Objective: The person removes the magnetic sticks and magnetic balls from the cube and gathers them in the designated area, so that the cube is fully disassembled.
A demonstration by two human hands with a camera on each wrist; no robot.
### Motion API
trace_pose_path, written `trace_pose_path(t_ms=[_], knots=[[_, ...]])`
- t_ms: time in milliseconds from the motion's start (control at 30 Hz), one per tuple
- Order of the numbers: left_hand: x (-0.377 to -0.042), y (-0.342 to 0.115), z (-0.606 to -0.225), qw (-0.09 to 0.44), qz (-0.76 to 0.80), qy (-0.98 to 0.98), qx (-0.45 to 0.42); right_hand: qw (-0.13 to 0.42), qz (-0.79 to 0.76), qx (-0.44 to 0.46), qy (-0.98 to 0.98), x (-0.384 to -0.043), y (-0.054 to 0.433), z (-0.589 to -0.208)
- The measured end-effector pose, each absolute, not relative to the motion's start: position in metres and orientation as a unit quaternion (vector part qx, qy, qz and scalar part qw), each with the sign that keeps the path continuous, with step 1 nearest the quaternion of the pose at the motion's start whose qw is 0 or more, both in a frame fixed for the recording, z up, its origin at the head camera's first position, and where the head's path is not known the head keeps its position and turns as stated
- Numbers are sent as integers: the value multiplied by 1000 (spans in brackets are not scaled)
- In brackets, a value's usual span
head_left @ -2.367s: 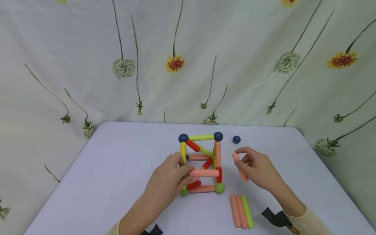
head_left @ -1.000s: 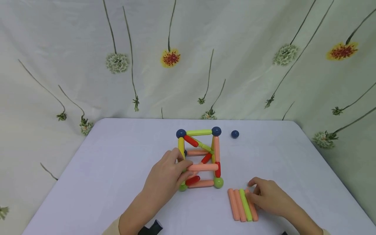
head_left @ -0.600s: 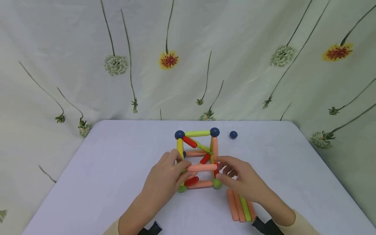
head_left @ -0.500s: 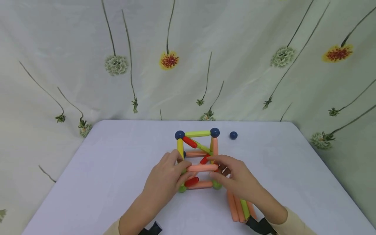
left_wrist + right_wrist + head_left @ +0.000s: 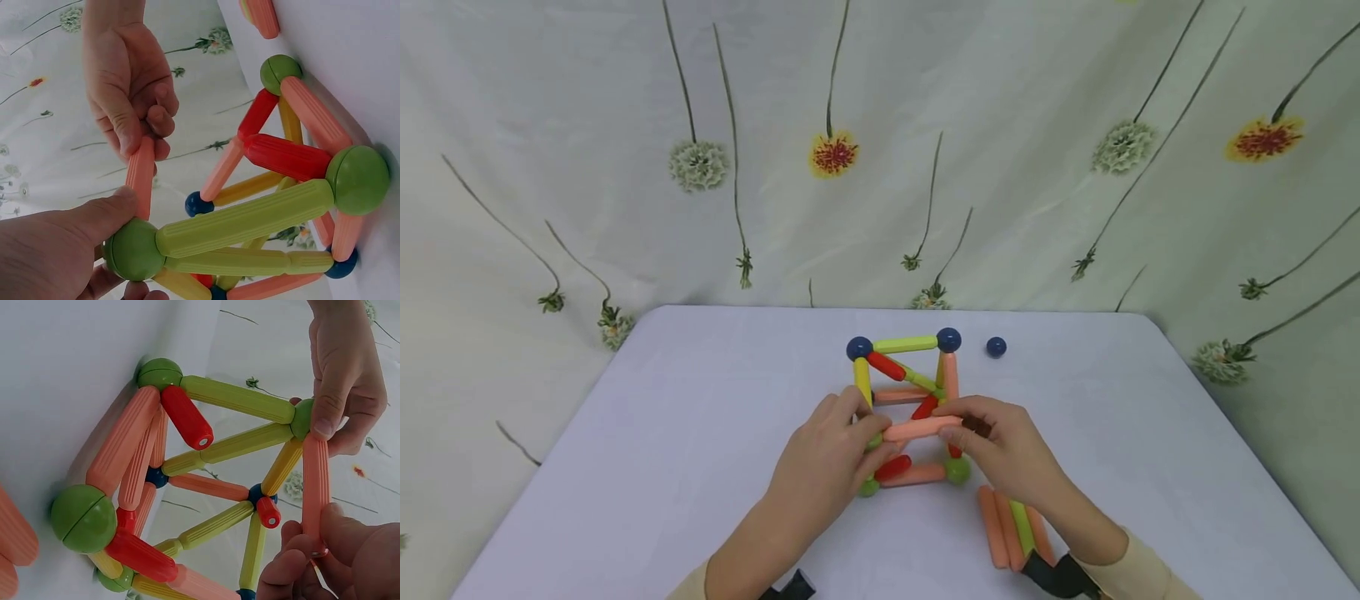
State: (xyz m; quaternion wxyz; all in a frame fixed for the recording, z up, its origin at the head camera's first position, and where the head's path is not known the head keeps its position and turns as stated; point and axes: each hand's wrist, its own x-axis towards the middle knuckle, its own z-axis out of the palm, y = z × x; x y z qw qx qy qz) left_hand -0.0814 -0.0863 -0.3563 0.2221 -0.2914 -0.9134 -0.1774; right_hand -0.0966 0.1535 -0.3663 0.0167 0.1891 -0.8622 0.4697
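My left hand (image 5: 827, 454) grips the green ball (image 5: 134, 250) at the upper near left corner of a frame of magnetic sticks and balls (image 5: 905, 343). From that ball a salmon magnetic stick (image 5: 917, 429) runs sideways, and my left thumb lies at the joint. My right hand (image 5: 1011, 442) pinches the stick's other end between thumb and fingers. No ball shows on that end in the right wrist view. Two red sticks, a lower one (image 5: 187, 419) and a short one (image 5: 269, 512), have bare metal ends. My left hand hides part of the frame's left side in the head view.
Several sticks, salmon ones (image 5: 992, 527) and a lime one (image 5: 1022, 527), lie in a row at front right, partly under my right forearm. A loose dark blue ball (image 5: 996, 347) sits behind right of the frame. A flowered cloth (image 5: 880, 167) hangs behind the white table.
My right hand laid a salmon stick beside the row, then moved left to the frame and took hold of the sideways stick's free end, which now tilts up slightly. My left hand stayed at its corner.
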Motion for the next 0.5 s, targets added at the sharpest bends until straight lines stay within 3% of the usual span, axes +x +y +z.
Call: trace_pose_path(t_ms=[500], knots=[[-82, -90, -355, 208, -181, -920, -278, 82, 444, 88, -888, -102, 204, -372]])
